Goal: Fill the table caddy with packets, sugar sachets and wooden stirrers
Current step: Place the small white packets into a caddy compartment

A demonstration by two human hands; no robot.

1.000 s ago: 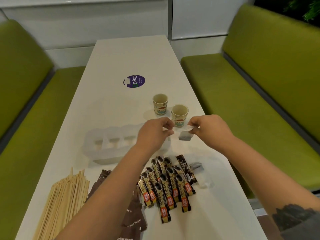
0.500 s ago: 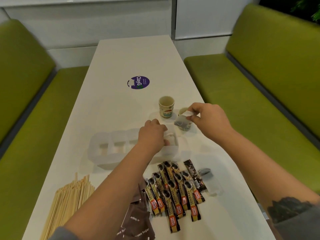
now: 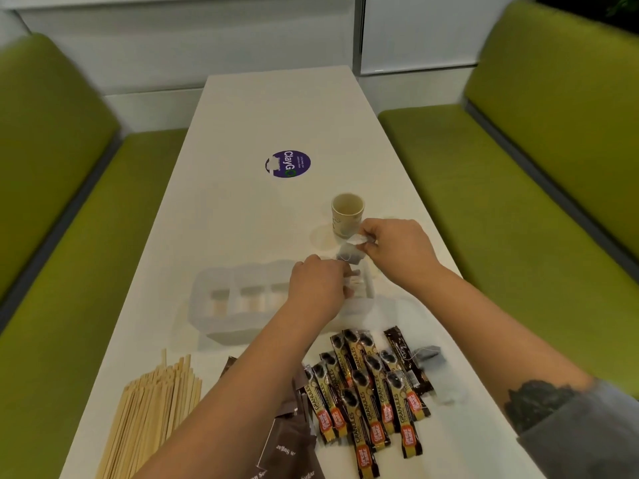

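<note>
A white table [image 3: 276, 108] runs away from the viewer between two green benches, and the translucent white caddy [image 3: 221, 305] sits across its middle, a row of compartments open to the top. The left hand [image 3: 320, 288] hangs over the caddy's right end with its fingers curled downward at the rightmost compartment; whether they grip anything there cannot be told. Just beyond it, the right hand [image 3: 397, 250] pinches the pale tag end of a small grey tea bag [image 3: 351, 257], which dangles above the caddy's far right corner, close to the left knuckles. A paper cup [image 3: 347, 214] stands upright on the table just behind the right hand. Near the viewer, a fan of coffee granule stick packets [image 3: 373, 385] lies flat to the right of the left forearm, with another tea bag [image 3: 430, 356] at its right edge. Brown sugar sachets [image 3: 290, 447] lie under that forearm, and a bundle of wooden stirrers [image 3: 152, 416] lies at the near left. A purple round sticker [image 3: 288, 163] marks the table farther off.
</note>
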